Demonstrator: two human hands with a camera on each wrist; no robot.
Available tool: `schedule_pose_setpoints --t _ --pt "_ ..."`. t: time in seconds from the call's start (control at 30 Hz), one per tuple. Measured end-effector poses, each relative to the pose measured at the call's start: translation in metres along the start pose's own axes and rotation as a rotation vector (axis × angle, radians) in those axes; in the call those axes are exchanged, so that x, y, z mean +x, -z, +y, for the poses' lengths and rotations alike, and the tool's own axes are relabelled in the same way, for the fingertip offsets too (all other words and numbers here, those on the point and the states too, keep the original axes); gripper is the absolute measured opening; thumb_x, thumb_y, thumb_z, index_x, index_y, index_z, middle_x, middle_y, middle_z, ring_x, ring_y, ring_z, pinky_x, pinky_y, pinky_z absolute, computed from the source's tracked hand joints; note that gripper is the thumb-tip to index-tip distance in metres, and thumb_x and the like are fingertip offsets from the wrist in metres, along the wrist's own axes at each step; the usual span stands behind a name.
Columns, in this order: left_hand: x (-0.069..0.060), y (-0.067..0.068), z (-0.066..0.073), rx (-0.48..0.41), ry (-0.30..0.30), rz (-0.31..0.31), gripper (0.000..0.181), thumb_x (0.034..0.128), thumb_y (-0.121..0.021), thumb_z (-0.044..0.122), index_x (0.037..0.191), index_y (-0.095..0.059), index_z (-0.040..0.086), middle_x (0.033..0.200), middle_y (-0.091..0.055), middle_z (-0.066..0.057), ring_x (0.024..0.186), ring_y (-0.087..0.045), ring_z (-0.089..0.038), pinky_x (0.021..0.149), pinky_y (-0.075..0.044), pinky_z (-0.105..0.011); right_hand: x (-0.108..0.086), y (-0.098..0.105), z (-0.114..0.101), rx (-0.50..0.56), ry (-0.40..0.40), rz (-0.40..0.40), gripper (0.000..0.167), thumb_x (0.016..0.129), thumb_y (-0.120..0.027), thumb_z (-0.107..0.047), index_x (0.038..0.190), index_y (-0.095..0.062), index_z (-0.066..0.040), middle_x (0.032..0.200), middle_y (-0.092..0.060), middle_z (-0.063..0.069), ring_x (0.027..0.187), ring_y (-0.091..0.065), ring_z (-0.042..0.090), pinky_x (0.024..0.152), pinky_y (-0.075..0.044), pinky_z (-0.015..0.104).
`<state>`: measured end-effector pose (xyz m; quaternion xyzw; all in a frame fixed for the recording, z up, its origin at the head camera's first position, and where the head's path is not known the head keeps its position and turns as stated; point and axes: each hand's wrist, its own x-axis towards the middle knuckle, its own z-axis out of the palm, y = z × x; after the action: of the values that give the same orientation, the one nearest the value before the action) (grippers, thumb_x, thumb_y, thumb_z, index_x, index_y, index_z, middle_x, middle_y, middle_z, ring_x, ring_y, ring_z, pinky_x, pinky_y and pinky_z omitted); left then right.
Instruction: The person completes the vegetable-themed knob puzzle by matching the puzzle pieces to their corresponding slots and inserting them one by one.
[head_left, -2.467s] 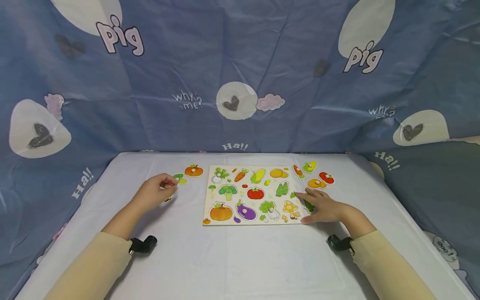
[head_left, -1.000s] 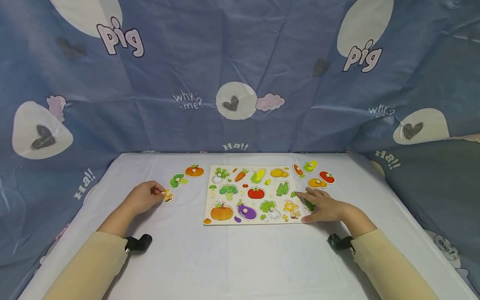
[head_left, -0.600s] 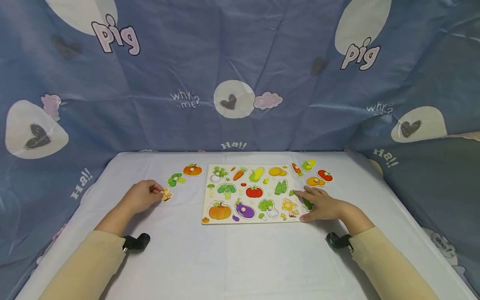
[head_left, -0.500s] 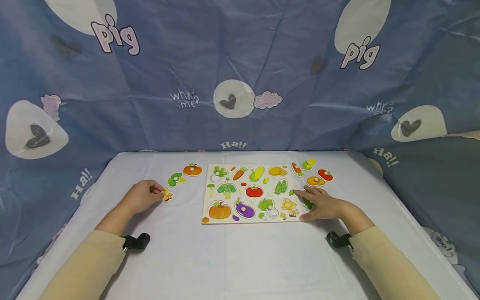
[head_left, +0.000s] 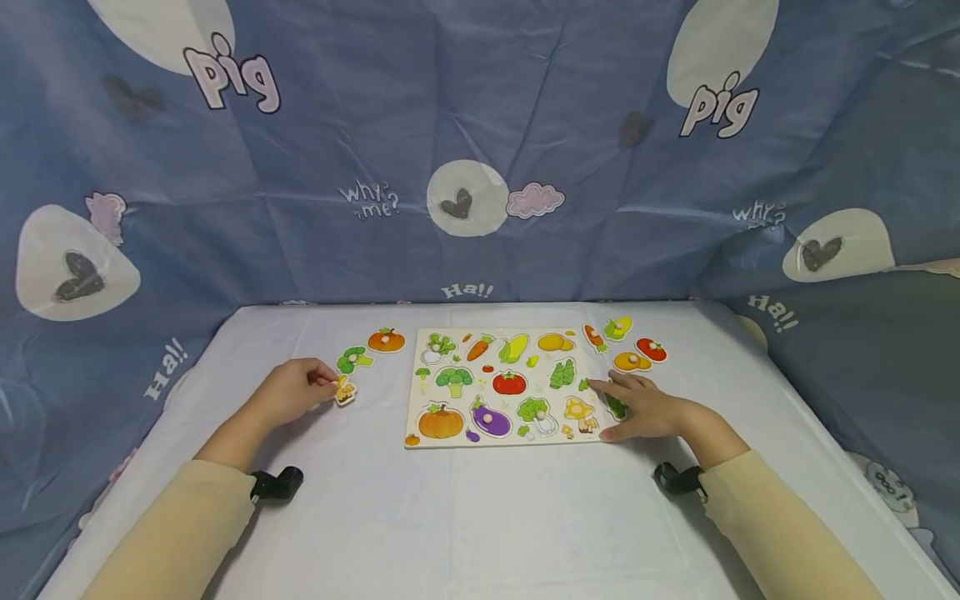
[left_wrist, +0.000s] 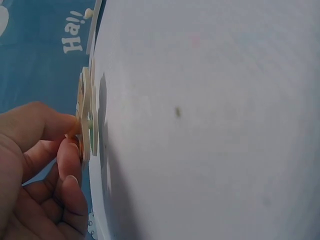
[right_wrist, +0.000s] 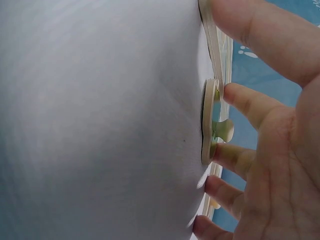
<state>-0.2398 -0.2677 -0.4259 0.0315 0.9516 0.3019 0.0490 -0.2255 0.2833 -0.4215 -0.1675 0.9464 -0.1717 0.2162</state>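
Note:
At the left, my left hand (head_left: pixel 296 390) pinches a mushroom puzzle piece (head_left: pixel 345 392) between thumb and fingers. In the left wrist view that piece (left_wrist: pixel 86 115) is held up off the cloth, almost edge-on. The vegetable puzzle board (head_left: pixel 540 375) lies mid-table, its printed mushroom spot (head_left: pixel 579 414) at lower right. My right hand (head_left: pixel 648 408) is spread at the board's right edge, thumb on the corner. Partly hidden under it is a dark green piece (head_left: pixel 617 407). In the right wrist view this knobbed green piece (right_wrist: pixel 207 125) lies on the cloth by straight fingers.
Beyond the left hand lie a broccoli piece (head_left: pixel 354 360) and a pumpkin piece (head_left: pixel 386 340). Carrot (head_left: pixel 595 338), corn (head_left: pixel 618 328), tomato (head_left: pixel 651 350) and potato-like (head_left: pixel 632 362) pieces lie past the board's right side. An eggplant piece (head_left: pixel 491 419) with a knob sits in the board.
My left hand drew back from beside the broccoli piece to the mushroom piece, took hold of it, and has shifted slightly right with it. The right hand stays at the board's edge.

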Motion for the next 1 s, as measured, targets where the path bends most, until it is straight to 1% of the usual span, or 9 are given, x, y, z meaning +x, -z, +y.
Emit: schedule_pose_setpoints --t 0.2,0.3,0.43,0.6,0.67,0.77,0.83,1.0 --pt "-0.001 -0.001 0.006 -0.012 -0.050 0.005 0.016 0.0916 -0.069 0.014 0.102 -0.068 0.002 0.089 -0.063 -0.007 0.078 -0.057 -0.020 0.065 -0.049 -0.032 0.000 0.000 -0.001 -0.005 0.000 0.001 0.101 0.077 -0.077 -0.061 0.158 -0.032 -0.020 0.164 -0.012 0.024 0.145 -0.009 0.054 0.105 -0.019 0.079" --pt "-0.001 -0.002 0.009 -0.020 -0.078 0.007 0.015 0.0914 -0.069 0.015 0.100 -0.069 0.003 0.089 -0.064 -0.007 0.078 -0.056 -0.020 0.064 -0.049 -0.031 0.001 0.000 -0.001 -0.004 -0.002 0.001 0.101 0.077 -0.077 -0.061 0.158 -0.032 -0.020 0.164 -0.012 0.023 0.145 -0.009 0.053 0.105 -0.019 0.079" --pt "-0.001 -0.005 0.017 -0.039 -0.123 0.004 0.014 0.0905 -0.070 0.014 0.099 -0.069 0.004 0.088 -0.064 -0.006 0.078 -0.056 -0.019 0.063 -0.048 -0.030 0.002 0.000 0.000 0.001 0.000 -0.001 0.101 0.078 -0.077 -0.061 0.158 -0.031 -0.020 0.164 -0.012 0.024 0.145 -0.009 0.053 0.105 -0.019 0.079" --pt "0.000 -0.011 0.034 -0.063 -0.198 -0.005 0.012 0.0903 -0.070 0.013 0.098 -0.070 0.004 0.086 -0.064 -0.004 0.080 -0.058 -0.019 0.067 -0.049 -0.031 0.002 -0.001 0.001 -0.004 -0.003 0.003 0.101 0.077 -0.077 -0.062 0.158 -0.031 -0.021 0.164 -0.012 0.024 0.145 -0.009 0.053 0.104 -0.019 0.079" --pt "0.001 -0.013 0.042 -0.075 -0.216 -0.012 0.011 0.0909 -0.070 0.013 0.098 -0.070 0.005 0.086 -0.064 -0.004 0.080 -0.058 -0.019 0.070 -0.050 -0.032 0.002 -0.001 0.000 -0.005 -0.003 0.005 0.101 0.077 -0.077 -0.062 0.158 -0.031 -0.021 0.164 -0.012 0.023 0.145 -0.010 0.053 0.104 -0.019 0.079" --pt "0.001 -0.017 0.052 -0.087 -0.233 -0.023 0.009 0.0911 -0.070 0.012 0.097 -0.070 0.006 0.086 -0.064 -0.003 0.080 -0.058 -0.018 0.073 -0.050 -0.034 0.002 -0.001 0.000 -0.001 -0.001 0.003 0.100 0.078 -0.077 -0.061 0.158 -0.032 -0.021 0.164 -0.013 0.023 0.145 -0.010 0.053 0.105 -0.019 0.079" --pt "0.001 -0.020 0.059 -0.091 -0.234 -0.033 0.008 0.0911 -0.070 0.012 0.097 -0.070 0.007 0.085 -0.064 -0.002 0.080 -0.058 -0.018 0.073 -0.050 -0.034 0.002 -0.001 0.000 0.000 0.000 0.000 0.100 0.078 -0.077 -0.061 0.158 -0.031 -0.021 0.164 -0.012 0.023 0.145 -0.009 0.053 0.104 -0.019 0.079" --pt "0.000 -0.027 0.083 -0.108 -0.260 -0.056 0.008 0.0916 -0.071 0.015 0.097 -0.070 0.009 0.084 -0.064 -0.001 0.079 -0.058 -0.018 0.073 -0.050 -0.034 0.002 -0.001 -0.001 -0.004 -0.005 -0.001 0.101 0.078 -0.077 -0.061 0.158 -0.032 -0.021 0.164 -0.012 0.024 0.145 -0.009 0.053 0.105 -0.019 0.079"
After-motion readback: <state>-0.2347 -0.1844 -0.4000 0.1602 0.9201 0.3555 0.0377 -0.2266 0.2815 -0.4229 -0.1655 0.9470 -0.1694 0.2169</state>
